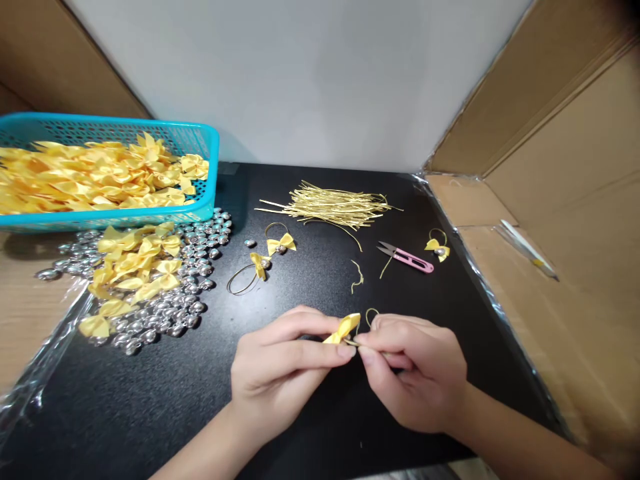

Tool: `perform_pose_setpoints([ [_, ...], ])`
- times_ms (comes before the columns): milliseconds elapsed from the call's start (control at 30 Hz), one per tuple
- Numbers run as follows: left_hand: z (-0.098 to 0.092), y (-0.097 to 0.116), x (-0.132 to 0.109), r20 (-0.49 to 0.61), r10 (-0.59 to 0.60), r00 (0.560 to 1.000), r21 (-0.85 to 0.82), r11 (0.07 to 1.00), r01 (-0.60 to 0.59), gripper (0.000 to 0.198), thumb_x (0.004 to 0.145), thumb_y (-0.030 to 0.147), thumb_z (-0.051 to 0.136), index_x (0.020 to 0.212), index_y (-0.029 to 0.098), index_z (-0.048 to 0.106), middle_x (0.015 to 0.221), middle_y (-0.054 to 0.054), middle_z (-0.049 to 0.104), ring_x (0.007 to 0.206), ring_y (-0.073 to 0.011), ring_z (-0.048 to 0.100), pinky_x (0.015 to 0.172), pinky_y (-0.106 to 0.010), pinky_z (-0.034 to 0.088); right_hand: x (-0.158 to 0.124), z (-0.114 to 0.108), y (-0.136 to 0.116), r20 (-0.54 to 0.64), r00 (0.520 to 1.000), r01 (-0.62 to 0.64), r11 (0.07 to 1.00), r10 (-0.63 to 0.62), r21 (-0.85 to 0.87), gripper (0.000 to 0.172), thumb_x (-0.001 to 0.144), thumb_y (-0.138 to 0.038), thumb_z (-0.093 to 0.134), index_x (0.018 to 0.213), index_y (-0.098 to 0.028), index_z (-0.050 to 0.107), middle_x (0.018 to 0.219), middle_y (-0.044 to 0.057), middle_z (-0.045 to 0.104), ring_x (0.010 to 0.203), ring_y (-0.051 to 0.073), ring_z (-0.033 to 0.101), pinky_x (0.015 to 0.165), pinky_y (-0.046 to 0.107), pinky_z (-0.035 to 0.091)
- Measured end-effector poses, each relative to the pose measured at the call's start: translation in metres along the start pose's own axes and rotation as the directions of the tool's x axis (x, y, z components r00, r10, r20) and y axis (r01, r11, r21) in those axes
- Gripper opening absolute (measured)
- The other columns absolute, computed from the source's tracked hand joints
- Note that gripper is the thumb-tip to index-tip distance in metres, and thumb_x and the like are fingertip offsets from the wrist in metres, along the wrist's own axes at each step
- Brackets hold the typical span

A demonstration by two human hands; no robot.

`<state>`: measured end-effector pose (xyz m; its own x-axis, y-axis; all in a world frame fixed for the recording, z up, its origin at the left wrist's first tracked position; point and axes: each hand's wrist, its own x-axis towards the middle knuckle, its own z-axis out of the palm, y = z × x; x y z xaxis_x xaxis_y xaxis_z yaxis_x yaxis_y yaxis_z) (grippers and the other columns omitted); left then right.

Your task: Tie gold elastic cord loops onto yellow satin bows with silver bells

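Between its fingers and thumb, my left hand [287, 363] pinches a yellow ribbon bow [345, 327], held just above the black table. My right hand [417, 367] is closed with its fingertips on a thin gold cord [371, 313], which curves up beside the bow. Both hands' fingertips almost meet. Something small and dark sits at the bow's lower side, mostly covered by the fingers. Beyond the hands lie two finished-looking bows, each with a silver bell and a cord loop: one bow [281, 245] and another bow [260, 265]. A third looped bow [439, 249] rests at the right.
A blue basket [215, 167] full of yellow bows stands at the back left. Silver bells [170, 313] and loose bows [135, 260] lie before it. Gold cords [340, 205] are piled at the back, near pink thread snips [413, 260]. Cardboard walls [575, 133] flank the table.
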<state>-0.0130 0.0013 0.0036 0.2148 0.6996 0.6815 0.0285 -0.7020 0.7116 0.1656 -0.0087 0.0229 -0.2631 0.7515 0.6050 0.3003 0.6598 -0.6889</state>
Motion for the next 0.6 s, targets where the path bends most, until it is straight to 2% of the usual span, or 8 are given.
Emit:
perform_pose_setpoints([
  [600, 0.0006, -0.0002, -0.0011, 0.006, 0.001, 1.000, -0.018, 1.000, -0.001, 0.016, 0.082, 0.002, 0.069, 0.089, 0.016, 0.074, 0.090, -0.008, 0.077, 0.077, -0.0158, 0.072, 0.069, -0.029, 0.060, -0.0001, 0.0003, 0.0004, -0.005, 1.000, 0.000, 0.999, 0.000, 0.037, 0.022, 0.077, 0.001, 0.053, 0.083, -0.018, 0.060, 0.048, -0.008, 0.043, 0.041, 0.006, 0.038, 0.045, 0.019, 0.037],
])
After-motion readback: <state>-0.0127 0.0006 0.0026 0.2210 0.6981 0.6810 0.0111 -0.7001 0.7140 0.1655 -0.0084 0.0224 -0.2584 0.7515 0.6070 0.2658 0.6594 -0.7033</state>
